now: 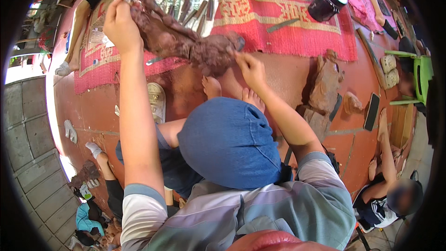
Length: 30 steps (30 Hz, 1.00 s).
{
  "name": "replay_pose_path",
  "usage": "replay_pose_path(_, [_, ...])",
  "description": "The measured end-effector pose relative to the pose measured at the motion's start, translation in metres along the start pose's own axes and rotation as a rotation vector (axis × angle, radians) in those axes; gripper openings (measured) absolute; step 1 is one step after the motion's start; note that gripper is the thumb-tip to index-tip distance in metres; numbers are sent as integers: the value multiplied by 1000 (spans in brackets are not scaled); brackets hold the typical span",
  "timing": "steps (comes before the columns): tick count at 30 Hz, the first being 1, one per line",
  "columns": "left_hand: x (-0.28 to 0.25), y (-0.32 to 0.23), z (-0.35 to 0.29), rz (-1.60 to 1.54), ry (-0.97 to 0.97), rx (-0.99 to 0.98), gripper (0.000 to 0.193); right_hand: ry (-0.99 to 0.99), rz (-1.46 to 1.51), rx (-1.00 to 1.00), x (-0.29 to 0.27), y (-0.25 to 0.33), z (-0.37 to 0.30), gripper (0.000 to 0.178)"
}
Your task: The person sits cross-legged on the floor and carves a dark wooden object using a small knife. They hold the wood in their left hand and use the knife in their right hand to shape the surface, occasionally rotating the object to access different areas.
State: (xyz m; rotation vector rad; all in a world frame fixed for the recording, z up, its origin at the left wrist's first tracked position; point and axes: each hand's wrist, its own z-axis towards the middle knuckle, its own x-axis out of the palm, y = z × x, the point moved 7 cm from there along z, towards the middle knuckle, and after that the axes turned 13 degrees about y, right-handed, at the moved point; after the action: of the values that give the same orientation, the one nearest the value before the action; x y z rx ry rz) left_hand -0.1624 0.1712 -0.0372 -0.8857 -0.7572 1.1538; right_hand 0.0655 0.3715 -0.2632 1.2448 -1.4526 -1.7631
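A long, lumpy brown clay sculpture (169, 39) slants from upper left to the middle, above the mat's near edge. My left hand (121, 27) is closed round its upper left end, fingers bent over the clay. At the other end is a thicker, rough lump with a dark grey tip. My right hand (252, 70) is pinched together, its fingertips against the edge of that lump. Whatever lies between those fingertips is too small to make out. Under the clay, bare feet show on the red tiles.
A white tray (211, 16) holds several dark sticks on the red patterned mat (260, 37). A flat grey blade (283, 25) and a black jar (327, 3) are to its right. Clay blocks (325, 83), a phone (371, 111) and a green chair (422, 79) stand right. Other people sit around.
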Motion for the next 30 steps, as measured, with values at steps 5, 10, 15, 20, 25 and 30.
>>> replay_pose_path(5, [32,-9,-5,94,13,34,21,-139,143,-150,14,61,2,19])
replay_pose_path(10, [25,-6,-2,-16,-15,10,20,80,-153,213,3,-59,-32,25])
replay_pose_path(15, [22,-13,-15,19,10,-10,21,-151,430,-30,-6,29,-11,26])
replay_pose_path(20, [35,-17,-17,21,40,-8,20,203,-346,349,8,-62,-28,25])
replay_pose_path(25, [37,-22,-26,12,56,10,20,-112,248,1,-15,-33,-23,22])
replay_pose_path(30, [55,-33,-32,61,232,18,20,-1,217,108,14,-11,-14,24])
